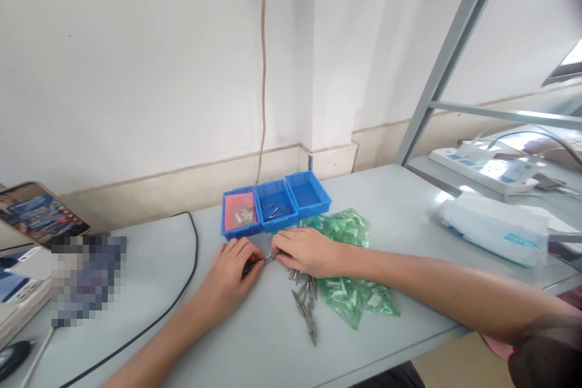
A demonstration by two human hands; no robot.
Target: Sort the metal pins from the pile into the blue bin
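My left hand (233, 271) is closed, its thumb and fingers pinched around slim metal pieces that are mostly hidden. Across from it, my right hand (305, 250) is also closed, with its fingertips meeting a small silvery metal pin (270, 257) that spans the gap between both hands. Beneath and beside my right hand lies a loose pile of pointed metal pins (308, 309). Green plastic bags (343, 300) of small parts lie under my right wrist and forearm. Just behind the hands stand three blue trays in a row.
The left tray (224, 221) has pink lining and small pale pieces; the middle tray (295, 218) holds several thin pins; the right tray (308, 189) stands beside it. A black cable (196, 248) crosses the table's left side, near a phone (43, 212). A white-and-blue packet (495, 227) lies right, by a metal frame (450, 54).
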